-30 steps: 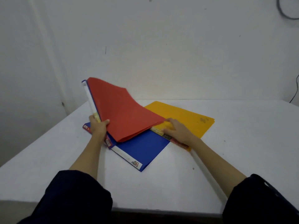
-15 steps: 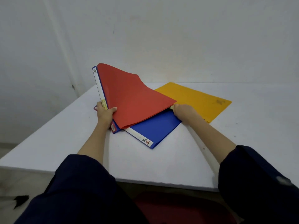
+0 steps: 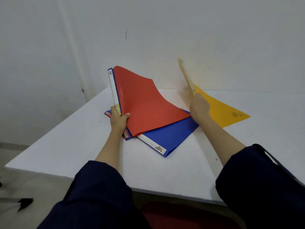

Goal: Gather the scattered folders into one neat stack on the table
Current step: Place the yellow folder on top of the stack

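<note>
Three glossy, curling plastic folders

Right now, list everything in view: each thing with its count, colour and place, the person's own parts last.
red folder: 1, red, lifted at its left edge, curving down onto the blue folder
blue folder: 1 flat on the table, blue with a white spine strip; another blue edge stands behind the red one
yellow folder: 1, yellow, right of the pile, one edge raised and blurred
table: 1, white, against the wall
wall: white, behind
left hand: gripping the red folder's edge
right hand: gripping the yellow folder
sleeves: 2, dark navy
</note>
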